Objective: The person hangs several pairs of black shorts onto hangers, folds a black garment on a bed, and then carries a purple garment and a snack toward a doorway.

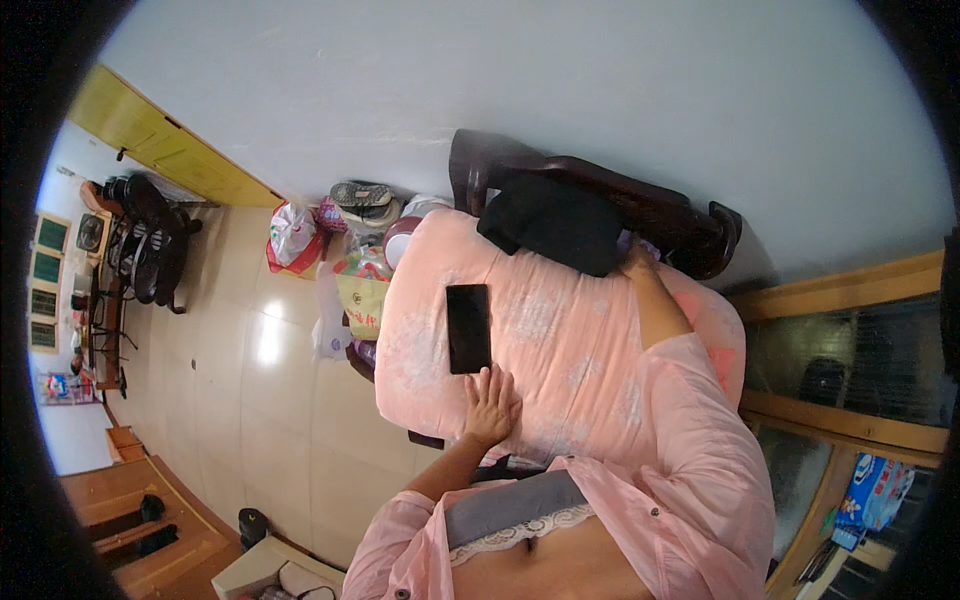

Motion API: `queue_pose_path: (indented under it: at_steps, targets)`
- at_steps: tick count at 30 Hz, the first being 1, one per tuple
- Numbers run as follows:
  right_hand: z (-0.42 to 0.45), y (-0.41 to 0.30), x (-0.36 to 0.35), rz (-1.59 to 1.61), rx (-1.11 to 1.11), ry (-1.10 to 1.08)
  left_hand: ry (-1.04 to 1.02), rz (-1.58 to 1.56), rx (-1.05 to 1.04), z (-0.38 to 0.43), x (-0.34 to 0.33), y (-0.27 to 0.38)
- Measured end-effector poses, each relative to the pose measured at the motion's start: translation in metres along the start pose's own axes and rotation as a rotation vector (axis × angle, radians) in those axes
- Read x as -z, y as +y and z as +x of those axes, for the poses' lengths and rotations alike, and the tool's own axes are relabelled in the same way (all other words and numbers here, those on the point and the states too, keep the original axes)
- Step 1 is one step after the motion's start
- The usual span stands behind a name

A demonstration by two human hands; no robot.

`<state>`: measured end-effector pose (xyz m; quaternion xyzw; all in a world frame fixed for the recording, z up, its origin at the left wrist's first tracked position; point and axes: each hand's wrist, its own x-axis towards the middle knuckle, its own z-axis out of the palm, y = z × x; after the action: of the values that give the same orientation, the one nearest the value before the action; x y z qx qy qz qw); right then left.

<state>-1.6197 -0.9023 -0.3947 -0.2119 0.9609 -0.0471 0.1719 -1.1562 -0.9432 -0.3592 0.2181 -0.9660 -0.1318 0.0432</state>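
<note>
A pink quilted cushion or folded quilt with a pale floral pattern lies before me on dark wooden furniture. A black phone or small tablet rests screen up on its left part. My left hand lies on the quilt with fingers spread, fingertips close to the device's lower edge. At the far side, my right hand reaches to the right end of a bunched black cloth; its fingers are largely hidden. Something purple shows beside that hand, and whether the hand grips it or the cloth cannot be told.
A dark carved wooden backrest stands against the pale wall. Left of the quilt are plastic bags, a yellow bag and stacked shoes. Wood-framed glass panels are at the right. A beige box-like item sits at lower left.
</note>
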Motion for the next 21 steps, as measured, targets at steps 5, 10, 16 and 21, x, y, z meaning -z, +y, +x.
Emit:
queue_pose_path:
  at_steps: [5,10,16,21]
  targets:
    - [0.025,0.04,-0.018,-0.084,0.032,0.034,-0.006,-0.007,-0.035,0.008,0.001,0.001]
    - [-0.046,0.037,0.058,0.765,-0.018,0.546,0.025,-0.045,-0.023,0.004,-0.003,0.001]
    - [-0.204,0.007,0.146,0.887,0.254,0.629,0.041,-0.047,-0.014,0.004,-0.003,-0.001]
    - [-0.294,-0.019,0.128,1.179,0.32,0.005,0.085,-0.043,-0.057,0.006,0.014,0.002]
